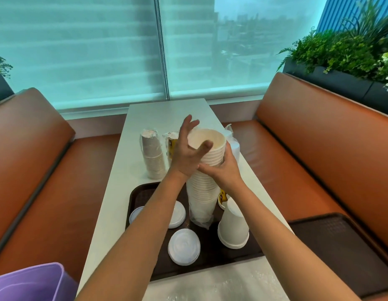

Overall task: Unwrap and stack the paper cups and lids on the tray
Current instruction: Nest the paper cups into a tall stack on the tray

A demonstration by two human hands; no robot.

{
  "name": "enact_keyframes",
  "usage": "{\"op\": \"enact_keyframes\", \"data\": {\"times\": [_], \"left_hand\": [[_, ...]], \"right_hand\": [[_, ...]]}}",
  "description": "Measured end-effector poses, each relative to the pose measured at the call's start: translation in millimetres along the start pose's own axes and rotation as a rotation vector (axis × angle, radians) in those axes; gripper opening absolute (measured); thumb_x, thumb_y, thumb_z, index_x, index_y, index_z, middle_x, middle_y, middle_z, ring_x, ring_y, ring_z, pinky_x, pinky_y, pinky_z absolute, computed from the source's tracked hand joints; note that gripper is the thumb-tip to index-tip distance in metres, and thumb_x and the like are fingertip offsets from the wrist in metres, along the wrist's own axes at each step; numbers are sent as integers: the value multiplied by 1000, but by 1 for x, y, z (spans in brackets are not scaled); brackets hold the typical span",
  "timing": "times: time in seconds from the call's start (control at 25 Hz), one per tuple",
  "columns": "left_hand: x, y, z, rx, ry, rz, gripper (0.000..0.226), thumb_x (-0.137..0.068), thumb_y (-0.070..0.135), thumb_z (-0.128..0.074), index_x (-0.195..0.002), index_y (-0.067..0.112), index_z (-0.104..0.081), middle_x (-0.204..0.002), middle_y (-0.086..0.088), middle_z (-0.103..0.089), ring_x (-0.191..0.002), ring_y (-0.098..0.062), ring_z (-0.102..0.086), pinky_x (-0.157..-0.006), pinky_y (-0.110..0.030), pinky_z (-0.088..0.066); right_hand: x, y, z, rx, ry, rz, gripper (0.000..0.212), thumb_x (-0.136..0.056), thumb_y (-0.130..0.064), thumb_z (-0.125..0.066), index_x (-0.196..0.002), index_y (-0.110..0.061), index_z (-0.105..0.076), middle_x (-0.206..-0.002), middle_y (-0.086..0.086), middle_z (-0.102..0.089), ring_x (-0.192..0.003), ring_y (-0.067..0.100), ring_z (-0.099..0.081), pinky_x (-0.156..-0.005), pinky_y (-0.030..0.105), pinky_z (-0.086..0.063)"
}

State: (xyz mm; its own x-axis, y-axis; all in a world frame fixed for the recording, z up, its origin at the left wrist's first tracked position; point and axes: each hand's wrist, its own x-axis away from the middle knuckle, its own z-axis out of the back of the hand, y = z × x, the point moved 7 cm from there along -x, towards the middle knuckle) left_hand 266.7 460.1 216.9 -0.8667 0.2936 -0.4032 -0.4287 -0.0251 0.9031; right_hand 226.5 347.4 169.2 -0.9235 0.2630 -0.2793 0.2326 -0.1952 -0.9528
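While right hand (223,170) grips it, cup stack (205,170) upright, mouths up; left hand (186,153) spread.

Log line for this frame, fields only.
right hand: grips tall cup stack | left hand: open at its rim | tray: lids, upturned cup

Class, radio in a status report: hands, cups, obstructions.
Right hand grips tall cup stack; left hand open at its rim. Stack on tray, wrap bunched at base. Lids and upturned cup crowd it.
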Motion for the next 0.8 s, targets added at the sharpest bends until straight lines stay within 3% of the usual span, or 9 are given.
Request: {"op": "enact_keyframes", "data": {"times": [0.16, 0.24, 0.32, 0.4, 0.48, 0.6, 0.72, 0.8], "left_hand": [[27, -58, -8, -9, -19, 165, 122, -32, 90, -62, -131, 24, -38, -122, 3, -54, -114, -14, -53, -80, -4, -43], [42, -77, -10, 36, -71, 237, 115, -30, 89, -64, -125, 29, -39, -115, 11, -55, -107, -7, -55, -75, -4, -46], [50, -90, -10, 93, -104, 295, 100, -32, 85, -69, -114, 36, -42, -112, 16, -56, -101, 2, -57, -75, -7, -47], [51, -92, -8, 78, -157, 321, 91, -35, 81, -72, -110, 40, -43, -115, 15, -57, -106, 1, -56, -80, -12, -48], [51, -96, -6, 53, -199, 341, 85, -40, 76, -76, -111, 42, -43, -120, 11, -58, -112, -5, -55, -88, -19, -48], [63, -106, -3, -13, -200, 372, 73, -64, 47, -81, -124, 36, -40, -124, 5, -56, -117, -13, -54, -92, -24, -45], [76, -113, -4, -143, -247, 393, 75, -75, 29, -77, -137, 23, -36, -121, 5, -53, -120, -16, -51, -93, -24, -42], [74, -117, -5, -174, -385, 449, 82, -74, 25, -79, -141, 21, -32, -126, 4, -51, -127, -18, -46, -100, -28, -40]], "right_hand": [[9, 20, -4, 95, -83, -48, 95, -44, -36, -85, -126, -29, -38, -116, -10, -58, -105, -4, -56, -79, 7, -45], [8, 27, -2, 158, -213, -109, 96, -46, -36, -87, -127, -27, -37, -118, -8, -57, -110, 5, -56, -81, 10, -46], [5, 24, 2, 128, -323, -157, 92, -60, -19, -87, -133, -24, -32, -124, -10, -52, -119, 11, -49, -87, 10, -44], [-3, 10, 9, 33, -271, -128, 103, -66, -18, -84, -146, -24, -19, -141, -11, -39, -130, 8, -38, -102, 17, -38], [-8, 0, 9, 4, -152, -87, 106, -64, -19, -84, -147, -24, -18, -142, -9, -37, -129, 8, -40, -104, 23, -37], [-1, 14, -1, 41, -76, -87, 89, -62, -14, -87, -134, -22, -35, -127, -1, -53, -115, 15, -53, -95, 25, -47], [5, 27, 0, 53, -133, -158, 97, -52, -30, -91, -133, -22, -39, -125, 0, -57, -116, 18, -55, -99, 39, -48], [3, 17, 2, 58, -186, -142, 110, -45, -41, -88, -138, -24, -32, -132, 0, -53, -120, 17, -53, -98, 33, -47]]}}
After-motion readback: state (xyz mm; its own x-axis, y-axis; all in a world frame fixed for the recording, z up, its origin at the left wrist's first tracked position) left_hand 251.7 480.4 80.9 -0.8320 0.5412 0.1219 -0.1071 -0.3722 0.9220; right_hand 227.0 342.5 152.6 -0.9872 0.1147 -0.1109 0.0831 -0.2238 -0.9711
